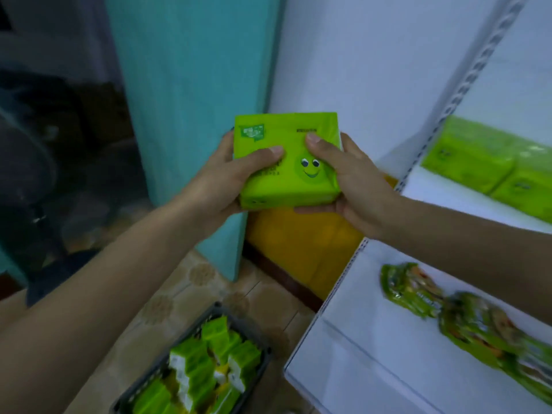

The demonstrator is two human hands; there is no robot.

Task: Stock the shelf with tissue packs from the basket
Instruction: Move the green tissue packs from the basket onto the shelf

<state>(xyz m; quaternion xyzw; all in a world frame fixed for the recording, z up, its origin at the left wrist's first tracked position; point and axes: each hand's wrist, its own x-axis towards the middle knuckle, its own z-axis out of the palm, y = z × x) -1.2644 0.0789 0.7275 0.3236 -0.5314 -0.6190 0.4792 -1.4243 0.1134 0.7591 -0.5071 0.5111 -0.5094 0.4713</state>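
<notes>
Now you're gripping the tissue pack [286, 162] with both hands, left hand [236, 177] and right hand [349, 180], fingers [316, 150] clamped; keep it level, sliding toward the shelf [442, 192] edge beside the shelved packs [478, 162].

glossy plastic tissue pack [286, 162] — matt white shelf [373, 354]

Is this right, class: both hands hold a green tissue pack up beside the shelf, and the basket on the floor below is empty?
Not quite. The head view shows the basket still full of green packs, not empty. The rest holds: the left hand and right hand hold the tissue pack beside the shelf.
</notes>
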